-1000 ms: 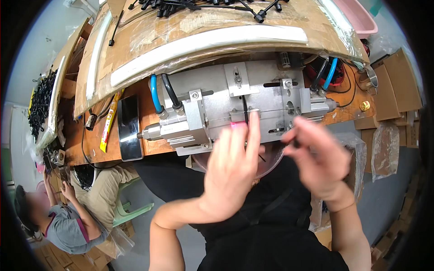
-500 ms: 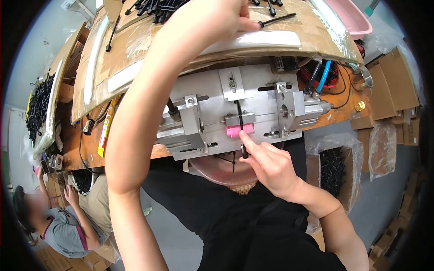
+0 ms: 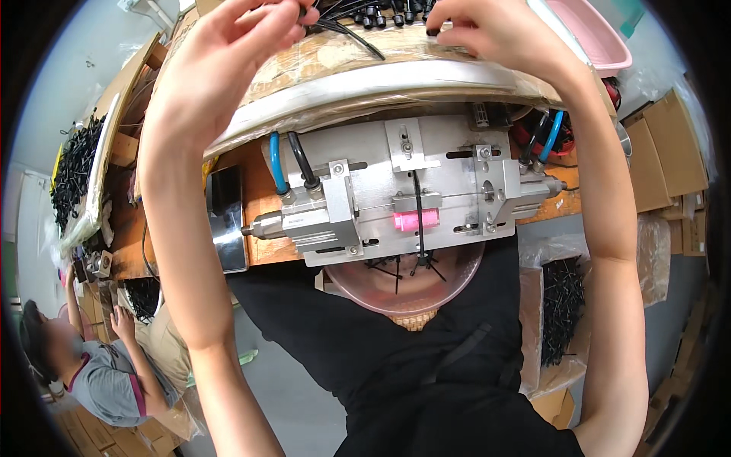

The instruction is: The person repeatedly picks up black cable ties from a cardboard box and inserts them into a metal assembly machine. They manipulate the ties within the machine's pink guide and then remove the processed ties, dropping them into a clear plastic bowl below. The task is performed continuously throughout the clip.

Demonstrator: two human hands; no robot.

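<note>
Up at the cardboard-covered tray [image 3: 335, 57], my left hand [image 3: 255, 34] is closed around thin black rods [image 3: 350, 34] whose ends stick out past the fingertips. My right hand [image 3: 495, 34] reaches in from the other side, fingers curled over a small black rod end [image 3: 432, 32]; the rest of that piece is hidden. Below, a silver metal fixture [image 3: 381, 183] lies on the bench. One black rod [image 3: 419, 202] sits upright in view across its middle, beside a pink block [image 3: 415, 220]. Neither hand touches the fixture.
A pink bowl [image 3: 358, 293] holding several black pieces sits under the fixture's front edge. To the right stands a plastic-lined carton [image 3: 531, 320] full of black rods. Blue hoses [image 3: 276, 164] rise from the fixture. A co-worker [image 3: 106, 373] sits at far left.
My right hand has left the rod on the fixture and moved up to the tray. My left hand has shifted left along the tray. The rod stays on the fixture.
</note>
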